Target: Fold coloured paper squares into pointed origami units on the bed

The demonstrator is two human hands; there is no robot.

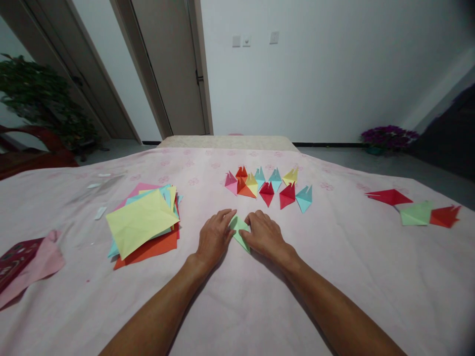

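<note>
A small folded piece of light green paper (242, 237) lies on the pink cloth between my two hands, its lower corner pointing toward me. My left hand (215, 231) grips its left edge, fingers curled and thumb against the paper. On the opposite edge, my right hand (262, 231) pinches the paper with thumb and bent fingers. Parts of the paper are hidden under the fingertips. Just beyond my hands stand several folded paper cranes, among them a red crane (287, 196), a blue crane (305, 199) and a pink crane (230, 183).
To the left lies a stack of coloured paper sheets (143, 222), yellow on top. A dark red packet (18, 259) rests on pink paper (46, 262) at far left. At right are a red folded piece (389, 197), a green one (416, 213) and an orange-red one (444, 216).
</note>
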